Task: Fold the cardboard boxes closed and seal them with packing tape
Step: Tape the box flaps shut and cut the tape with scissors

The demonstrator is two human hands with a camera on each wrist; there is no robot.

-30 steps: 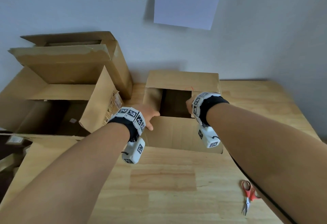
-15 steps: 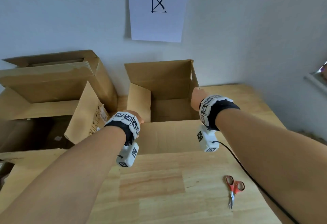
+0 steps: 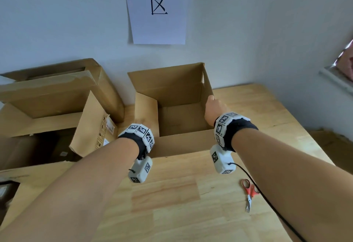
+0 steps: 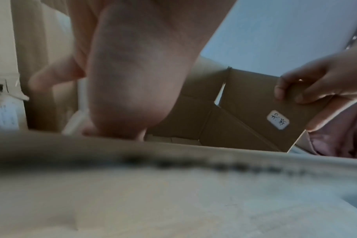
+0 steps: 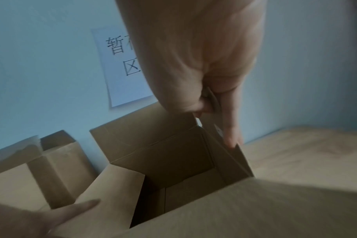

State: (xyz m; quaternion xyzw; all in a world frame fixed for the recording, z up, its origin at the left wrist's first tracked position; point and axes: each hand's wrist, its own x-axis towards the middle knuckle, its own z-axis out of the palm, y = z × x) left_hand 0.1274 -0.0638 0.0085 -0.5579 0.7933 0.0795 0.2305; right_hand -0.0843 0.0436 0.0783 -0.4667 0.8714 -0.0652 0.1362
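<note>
A small brown cardboard box [image 3: 183, 142] stands on the wooden table [image 3: 172, 203] with its top open. Its back flap is upright against the wall. My right hand [image 3: 214, 108] pinches the upright right flap [image 5: 232, 161] between thumb and fingers, which also shows in the right wrist view [image 5: 214, 104] and the left wrist view [image 4: 308, 87]. My left hand [image 4: 132, 80] holds the left flap [image 3: 147, 115], with the thumb [image 5: 77, 207] flat on its face. In the head view the wristband hides that hand. No tape is in view.
Red-handled scissors [image 3: 249, 192] lie on the table at the right, beside a black cable [image 3: 267, 199]. Large open cardboard boxes [image 3: 57, 98] crowd the left side. A paper sign [image 3: 158, 8] hangs on the wall behind.
The back flap, folded over the box one second ago, now stands upright. Both side flaps have swung up and outward with my hands on them, and my hands are wider apart.
</note>
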